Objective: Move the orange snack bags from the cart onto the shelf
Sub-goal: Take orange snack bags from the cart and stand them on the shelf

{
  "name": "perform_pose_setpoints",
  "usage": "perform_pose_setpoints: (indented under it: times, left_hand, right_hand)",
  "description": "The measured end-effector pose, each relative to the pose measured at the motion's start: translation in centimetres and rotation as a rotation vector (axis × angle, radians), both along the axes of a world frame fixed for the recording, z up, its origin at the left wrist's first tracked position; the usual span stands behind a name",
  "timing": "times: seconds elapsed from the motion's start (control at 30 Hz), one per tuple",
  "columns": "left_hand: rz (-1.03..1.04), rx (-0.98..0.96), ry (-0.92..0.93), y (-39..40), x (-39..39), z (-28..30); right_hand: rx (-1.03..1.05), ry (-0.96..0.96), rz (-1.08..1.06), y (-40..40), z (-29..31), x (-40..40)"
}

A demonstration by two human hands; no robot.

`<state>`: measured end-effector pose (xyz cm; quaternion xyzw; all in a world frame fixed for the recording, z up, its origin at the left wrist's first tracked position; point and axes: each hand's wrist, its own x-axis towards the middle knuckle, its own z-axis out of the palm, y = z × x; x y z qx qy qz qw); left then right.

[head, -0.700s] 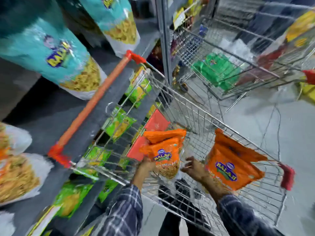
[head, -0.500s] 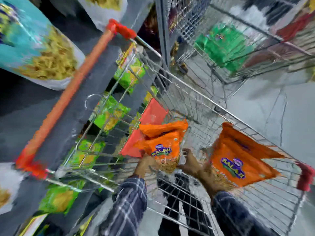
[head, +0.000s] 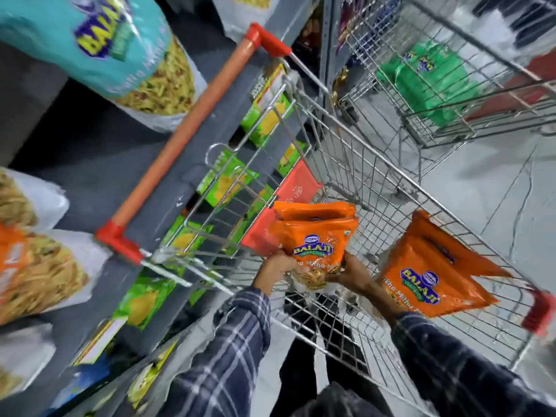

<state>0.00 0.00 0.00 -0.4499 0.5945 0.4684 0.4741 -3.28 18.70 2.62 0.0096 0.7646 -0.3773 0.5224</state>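
Both my hands grip the lower end of an orange snack bag stack inside the wire cart. My left hand holds its left bottom corner and my right hand holds its right bottom corner. A second orange bag lies pressed behind the front one. Further orange snack bags lean against the cart's right side wall. The grey shelf stands to the left of the cart, bearing an orange-topped bag at the far left.
The cart's orange handle runs along the shelf edge. Teal snack bags and green packets fill the shelves. A second wire cart with green packets stands at the upper right on the grey floor.
My right hand has moved left from the right-side bags onto the middle bag stack, and both hands now hold it. The head view has tilted, shifting the cart in the frame.
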Motion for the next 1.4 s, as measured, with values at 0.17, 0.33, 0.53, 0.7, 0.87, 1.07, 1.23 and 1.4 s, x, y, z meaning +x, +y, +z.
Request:
perform_pose_setpoints:
  times: [0.17,0.33,0.53,0.7,0.87,1.07,1.23,1.4]
  left_hand:
    - [0.043,-0.028,0.325,-1.4,2.5,8.5]
    - [0.161,-0.068,0.687,-4.8,6.9,17.5]
    - [0.279,-0.239,1.034,-9.6,12.7,30.5]
    - [0.331,-0.39,1.327,-13.0,17.9,41.3]
    - [0.459,-0.526,1.532,-14.8,23.5,48.4]
    - [0.615,-0.69,1.653,-18.7,28.1,52.3]
    - [0.863,-0.813,1.649,-24.2,30.2,53.2]
    - [0.981,-0.792,1.611,-30.5,32.4,53.2]
  right_hand:
    - [-0.142,0.256,0.018,1.4,4.6,1.8]
    - [-0.413,0.449,-0.017,-1.0,11.2,2.4]
    - [-0.632,0.682,0.071,-7.8,23.1,3.0]
    - [-0.843,0.813,0.13,-14.7,33.7,5.0]
    - [-1.117,0.792,0.166,-20.5,41.0,7.1]
    - [-1.266,0.805,0.319,-28.4,46.6,10.2]
    - [-1.246,0.752,0.409,-36.7,47.5,12.3]
    - [-1.227,0.62,0.415,-44.5,47.7,15.6]
